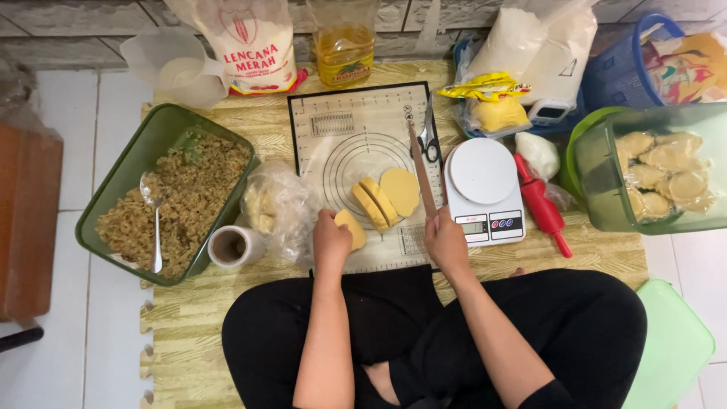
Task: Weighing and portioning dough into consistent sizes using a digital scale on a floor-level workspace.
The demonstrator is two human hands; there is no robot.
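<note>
Behind your mat (363,144), white flour bag (254,42) with red label, yellow packet (485,87) right, scale screen (473,226) beside.

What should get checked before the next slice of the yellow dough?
1. Left hand holds small yellow dough piece: ok.
2. Right hand grips long brown-handled knife: ok.
3. Cut yellow dough slices lie on the grey silicone baking mat: ok.
4. Left fingers clear of the blade: ok, apart.
5. White round kitchen scale platform bare: ok.
6. Blade sharpness: cannot tell.
</note>
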